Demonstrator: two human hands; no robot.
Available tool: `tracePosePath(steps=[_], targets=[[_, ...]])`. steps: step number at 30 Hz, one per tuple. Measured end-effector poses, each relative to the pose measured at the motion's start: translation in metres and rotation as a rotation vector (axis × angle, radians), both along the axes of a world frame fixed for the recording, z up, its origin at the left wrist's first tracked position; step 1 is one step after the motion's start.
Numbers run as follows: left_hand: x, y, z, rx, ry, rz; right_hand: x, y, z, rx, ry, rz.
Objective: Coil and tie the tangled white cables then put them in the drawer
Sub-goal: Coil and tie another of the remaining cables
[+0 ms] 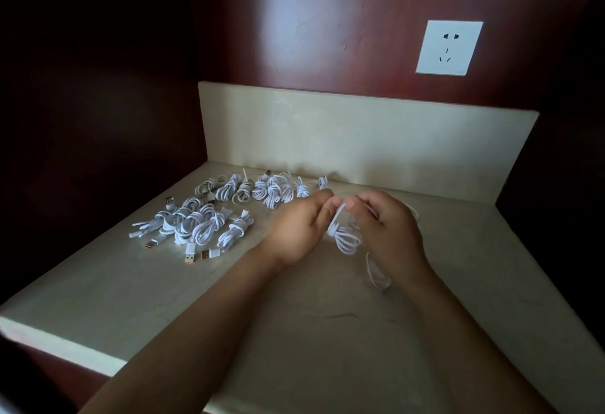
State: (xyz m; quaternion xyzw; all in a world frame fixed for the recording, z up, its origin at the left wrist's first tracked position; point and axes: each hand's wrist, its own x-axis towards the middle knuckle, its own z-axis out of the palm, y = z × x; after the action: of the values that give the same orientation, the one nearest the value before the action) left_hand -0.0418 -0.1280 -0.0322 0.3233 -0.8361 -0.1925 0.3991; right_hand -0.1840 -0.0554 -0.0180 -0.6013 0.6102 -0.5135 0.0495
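Grip: left hand [294, 227], right hand [389, 230] both pinch one cable coil [345, 237] | tied bundles [209, 225]: roughly sixteen

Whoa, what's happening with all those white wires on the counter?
A person is coiling one thin white cable, pinching its loops between the left hand and the right hand just above the pale stone countertop. Its loose end trails down onto the counter under the right wrist. Many white cable bundles, already coiled and tied, lie in rows to the left. No drawer shows in this view.
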Motion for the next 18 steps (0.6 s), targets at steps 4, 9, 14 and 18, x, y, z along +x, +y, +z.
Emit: tracePosePath(steps=[4,9,14,18], targets=[[-0.005,0.006,0.002,0.114,0.261,-0.122,-0.002,-0.005,0.004,0.117,-0.356,0.175],[-0.011,0.014,0.009,0.269,0.580,-0.103,0.009,-0.003,0.000,0.214,-0.613,0.304],[-0.011,0.012,0.014,0.394,0.773,0.009,0.030,-0.008,-0.016,0.254,-0.448,0.337],[-0.005,0.000,0.001,0.160,0.608,0.178,0.041,-0.005,0.000,0.305,-0.507,0.414]])
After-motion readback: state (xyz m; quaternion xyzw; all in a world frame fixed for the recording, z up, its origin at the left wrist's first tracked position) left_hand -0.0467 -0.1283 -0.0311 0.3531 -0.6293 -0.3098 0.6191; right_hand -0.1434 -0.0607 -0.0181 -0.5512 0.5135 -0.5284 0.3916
